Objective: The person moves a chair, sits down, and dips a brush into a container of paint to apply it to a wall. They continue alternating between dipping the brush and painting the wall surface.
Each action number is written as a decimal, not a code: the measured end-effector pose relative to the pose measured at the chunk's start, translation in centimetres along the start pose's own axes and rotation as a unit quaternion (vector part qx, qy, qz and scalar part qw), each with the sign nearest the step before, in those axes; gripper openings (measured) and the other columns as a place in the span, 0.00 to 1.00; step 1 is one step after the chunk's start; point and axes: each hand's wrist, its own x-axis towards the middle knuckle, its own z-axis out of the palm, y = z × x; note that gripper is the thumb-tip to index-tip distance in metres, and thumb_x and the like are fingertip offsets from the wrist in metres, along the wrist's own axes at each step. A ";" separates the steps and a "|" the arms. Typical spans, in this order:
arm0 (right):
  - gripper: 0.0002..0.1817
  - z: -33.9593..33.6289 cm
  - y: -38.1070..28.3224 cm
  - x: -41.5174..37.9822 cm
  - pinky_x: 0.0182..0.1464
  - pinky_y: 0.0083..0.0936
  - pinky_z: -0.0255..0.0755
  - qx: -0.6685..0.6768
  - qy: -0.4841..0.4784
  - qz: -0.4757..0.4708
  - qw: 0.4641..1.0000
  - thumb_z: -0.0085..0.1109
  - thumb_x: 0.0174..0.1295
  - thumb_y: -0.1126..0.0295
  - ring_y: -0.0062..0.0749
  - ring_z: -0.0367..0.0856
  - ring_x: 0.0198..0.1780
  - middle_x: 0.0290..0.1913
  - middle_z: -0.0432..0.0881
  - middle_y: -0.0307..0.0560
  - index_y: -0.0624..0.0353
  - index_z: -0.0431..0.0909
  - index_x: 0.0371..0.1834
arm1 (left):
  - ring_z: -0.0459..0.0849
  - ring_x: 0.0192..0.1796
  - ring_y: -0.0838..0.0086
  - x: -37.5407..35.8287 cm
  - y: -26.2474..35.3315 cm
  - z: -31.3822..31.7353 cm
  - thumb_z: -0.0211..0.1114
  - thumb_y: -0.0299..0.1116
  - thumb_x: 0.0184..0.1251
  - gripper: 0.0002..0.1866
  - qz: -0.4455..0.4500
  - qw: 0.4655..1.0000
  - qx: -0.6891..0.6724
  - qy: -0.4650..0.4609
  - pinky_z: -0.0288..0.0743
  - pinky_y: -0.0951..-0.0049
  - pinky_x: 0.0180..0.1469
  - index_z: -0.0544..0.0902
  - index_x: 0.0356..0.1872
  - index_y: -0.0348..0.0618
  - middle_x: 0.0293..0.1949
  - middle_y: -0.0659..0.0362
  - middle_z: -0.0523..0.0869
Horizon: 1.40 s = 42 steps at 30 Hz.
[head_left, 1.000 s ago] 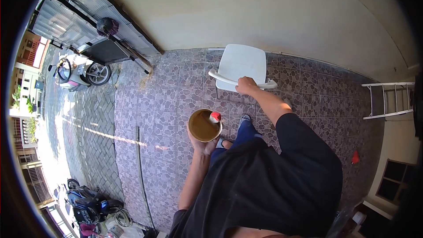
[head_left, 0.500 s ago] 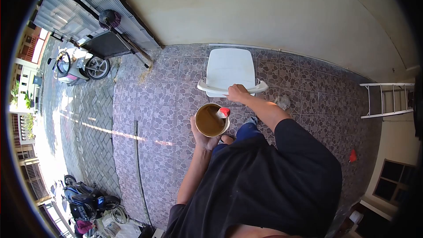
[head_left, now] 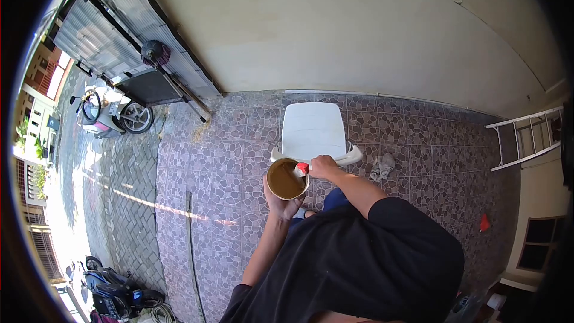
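Standing on the tiled floor [head_left: 239,137], the person holds a round bowl [head_left: 287,179] of brown liquid in the left hand [head_left: 282,204]. The fingers of that hand are curled up around the bowl's underside and near wall, gripping it from below. The bowl is level, held in the air in front of the person's body, just over the near edge of the white chair [head_left: 313,131].

The right hand [head_left: 324,167] is beside the bowl's right rim. Its fingers are closed together around a handle [head_left: 302,169] with a red and white end that sits over the rim; what the handle belongs to cannot be told. The hand also lies over the chair's front edge; whether it touches the chair cannot be told.

The chair stands with its back toward the cream wall [head_left: 359,30]. A grey rag [head_left: 381,167] lies on the tiles just right of the chair. A ladder [head_left: 526,137] rests at the far right. A small red object [head_left: 484,222] lies on the floor, well apart from the chair. A scooter [head_left: 113,113] is parked at the left, near a metal gate [head_left: 101,36].
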 end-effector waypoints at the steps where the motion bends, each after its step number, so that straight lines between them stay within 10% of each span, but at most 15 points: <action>1: 0.31 0.0 0.1 -0.3 0.56 0.51 0.83 0.010 0.023 -0.020 0.999 0.63 0.63 0.42 0.60 0.91 0.49 0.45 0.91 0.65 0.64 0.90 0.44 | 0.86 0.51 0.50 0.3 0.2 -0.1 0.54 0.61 0.79 0.36 -0.010 0.999 -0.013 -0.037 0.86 0.72 0.29 0.76 0.71 0.41 0.64 0.42 0.81; 13: 0.38 1.5 0.0 1.1 0.51 0.52 0.85 0.091 0.098 0.054 0.990 0.42 0.78 0.36 0.61 0.92 0.44 0.38 0.91 0.65 0.64 0.88 0.45 | 0.91 0.49 0.44 3.7 2.0 2.0 0.46 0.66 0.80 0.38 -0.001 0.999 0.014 -0.038 0.82 0.72 0.27 0.77 0.69 0.41 0.57 0.43 0.87; 17: 0.34 2.4 0.2 1.7 0.53 0.52 0.85 0.121 0.087 0.089 0.985 0.49 0.73 0.40 0.61 0.92 0.46 0.40 0.91 0.67 0.65 0.88 0.47 | 0.86 0.58 0.46 5.2 2.2 2.3 0.51 0.62 0.81 0.35 -0.040 0.993 -0.055 -0.095 0.81 0.70 0.33 0.76 0.71 0.41 0.70 0.43 0.76; 30: 0.21 3.5 -1.3 0.9 0.42 0.56 0.82 0.044 0.249 0.107 0.962 0.61 0.66 0.51 0.59 0.89 0.35 0.29 0.88 0.60 0.61 0.84 0.36 | 0.88 0.55 0.40 6.2 12.3 0.9 0.52 0.63 0.80 0.34 -0.163 0.983 0.023 -0.075 0.84 0.69 0.29 0.76 0.71 0.46 0.65 0.43 0.82; 34: 0.26 5.5 -6.3 4.1 0.53 0.57 0.73 0.007 0.257 0.127 0.958 0.58 0.70 0.45 0.55 0.90 0.37 0.31 0.89 0.58 0.61 0.82 0.44 | 0.89 0.52 0.39 4.1 17.7 3.2 0.47 0.65 0.80 0.36 -0.180 0.979 0.100 0.016 0.88 0.67 0.28 0.77 0.71 0.47 0.61 0.46 0.86; 37: 0.31 3.5 -14.1 6.1 0.55 0.56 0.74 0.040 0.202 0.197 0.959 0.58 0.70 0.39 0.54 0.91 0.40 0.35 0.91 0.58 0.61 0.83 0.49 | 0.91 0.37 0.63 3.5 22.1 2.7 0.41 0.63 0.81 0.35 -0.184 0.970 0.156 -0.012 0.85 0.69 0.27 0.79 0.66 0.45 0.50 0.53 0.90; 42: 0.38 2.6 -15.9 7.9 0.57 0.51 0.78 0.071 0.115 0.248 0.959 0.61 0.64 0.33 0.52 0.92 0.48 0.43 0.92 0.58 0.62 0.86 0.55 | 0.91 0.41 0.58 2.1 27.9 1.4 0.43 0.68 0.79 0.37 -0.172 0.974 0.149 -0.013 0.86 0.69 0.27 0.78 0.69 0.48 0.55 0.49 0.88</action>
